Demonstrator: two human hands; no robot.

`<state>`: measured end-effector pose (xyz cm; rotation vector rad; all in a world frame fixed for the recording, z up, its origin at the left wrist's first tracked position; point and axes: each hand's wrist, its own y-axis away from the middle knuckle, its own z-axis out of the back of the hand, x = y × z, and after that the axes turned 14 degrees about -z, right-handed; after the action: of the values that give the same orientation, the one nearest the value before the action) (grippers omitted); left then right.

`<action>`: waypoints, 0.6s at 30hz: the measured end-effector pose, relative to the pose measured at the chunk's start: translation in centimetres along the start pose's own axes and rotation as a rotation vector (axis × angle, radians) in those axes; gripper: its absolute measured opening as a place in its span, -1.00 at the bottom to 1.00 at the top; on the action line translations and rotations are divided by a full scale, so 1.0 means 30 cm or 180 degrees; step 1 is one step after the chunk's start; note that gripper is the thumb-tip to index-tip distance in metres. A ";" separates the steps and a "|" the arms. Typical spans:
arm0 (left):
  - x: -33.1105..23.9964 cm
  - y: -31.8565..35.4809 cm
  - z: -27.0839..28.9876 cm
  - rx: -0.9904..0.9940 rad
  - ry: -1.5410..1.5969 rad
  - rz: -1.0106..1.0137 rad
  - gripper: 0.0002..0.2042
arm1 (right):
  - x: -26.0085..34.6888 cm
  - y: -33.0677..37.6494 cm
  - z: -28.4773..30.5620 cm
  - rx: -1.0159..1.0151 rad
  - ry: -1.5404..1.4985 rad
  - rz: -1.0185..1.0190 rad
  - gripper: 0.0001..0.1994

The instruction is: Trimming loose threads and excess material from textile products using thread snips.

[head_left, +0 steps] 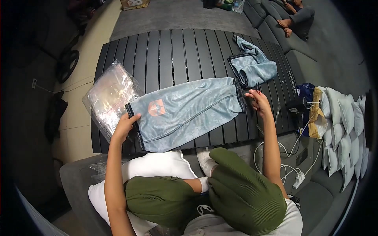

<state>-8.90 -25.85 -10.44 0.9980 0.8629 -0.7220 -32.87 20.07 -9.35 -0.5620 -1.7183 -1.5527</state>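
A pair of light blue shorts [185, 112] with a small orange crest and dark trim lies folded flat on a black slatted table [173, 55]. My left hand [125, 126] rests on the dark hem at the garment's left end. At the right end, my right hand [258, 102] pinches the dark band at the edge. A second light blue garment [254, 65] lies crumpled farther back on the right. Beside my left hand sits a stack of clear plastic bags [109, 98].
A white cushion [157, 165] and my green-clad knees [236, 188] fill the near side. White cables and a power strip [299, 179] lie at the right, next to white packets [342, 129]. Another person's feet [286, 27] rest on a grey sofa at the far right.
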 end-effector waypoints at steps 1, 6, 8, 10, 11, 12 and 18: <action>0.012 -0.006 0.004 0.0000 0.0124 -0.0012 -0.79 | -0.003 0.000 -0.013 0.0006 0.0003 -0.0002 -0.80; -0.012 0.002 0.018 0.0155 0.0336 -0.0006 -0.79 | -0.029 -0.003 -0.084 0.0130 0.0692 -0.0058 -0.85; -0.012 0.016 0.035 0.0065 0.1095 -0.0106 -0.77 | -0.019 0.025 -0.121 0.0645 0.0986 -0.0261 -0.76; -0.029 0.046 0.060 -0.0058 0.1081 -0.0121 -0.76 | -0.009 0.078 -0.089 0.1266 0.1223 -0.0353 -0.75; -0.036 0.052 0.063 -0.0142 0.1093 -0.0146 -0.75 | -0.002 0.105 -0.066 0.1370 0.1482 -0.0376 -0.74; -0.032 0.053 0.071 -0.0152 0.1092 -0.0153 -0.75 | 0.024 0.152 -0.067 0.1364 0.1877 -0.0352 -0.74; -0.056 0.045 0.053 -0.0043 0.1002 0.0042 -0.77 | -0.027 0.096 0.083 0.1246 0.3364 -0.0087 -0.77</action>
<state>-8.14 -26.59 -7.99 1.1215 1.1308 -0.5542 -30.81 23.12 -8.08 0.4383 -1.1127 -1.1260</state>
